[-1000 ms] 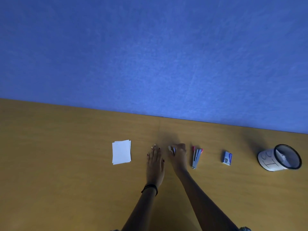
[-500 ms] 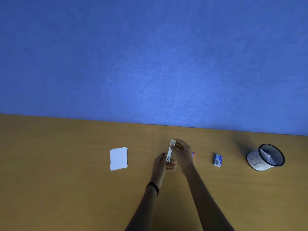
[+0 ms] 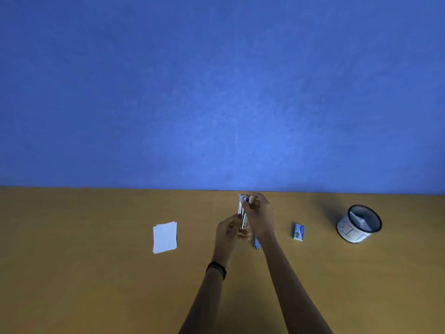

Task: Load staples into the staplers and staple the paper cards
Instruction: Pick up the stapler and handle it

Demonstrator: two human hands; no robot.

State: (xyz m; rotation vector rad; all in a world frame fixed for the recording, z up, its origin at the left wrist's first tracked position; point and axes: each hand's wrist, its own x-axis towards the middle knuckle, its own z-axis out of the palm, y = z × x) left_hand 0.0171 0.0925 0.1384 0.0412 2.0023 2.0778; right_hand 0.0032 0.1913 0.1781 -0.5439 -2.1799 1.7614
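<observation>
A flat wooden table (image 3: 72,273) of a yellow-brown tone fills the lower part of the view, its far edge meeting a plain blue wall (image 3: 216,92) that takes up everything above; the light is dim and even, with soft shadows behind the things on the surface. Near the middle, close to the far edge, both hands hold a pale held stapler (image 3: 242,212) lifted off the table and standing roughly on end. The left hand (image 3: 228,233), with a dark band (image 3: 216,270) on its wrist, has its fingers curled round the lower end, while the right hand (image 3: 260,214) pinches the upper end with fingers and thumb bent around it; whether the stapler's top is swung open is too blurred to tell. A second stapler (image 3: 257,244) lies on the table just under the right wrist, mostly hidden, only a bluish end showing. To the left, well apart from the hands, a small stack of white paper cards (image 3: 165,237) lies flat, slightly fanned. To the right sits a small blue staple box (image 3: 298,232), and farther right a white tub (image 3: 354,233) with a black rim and dark marks on its side, tipped toward the camera
</observation>
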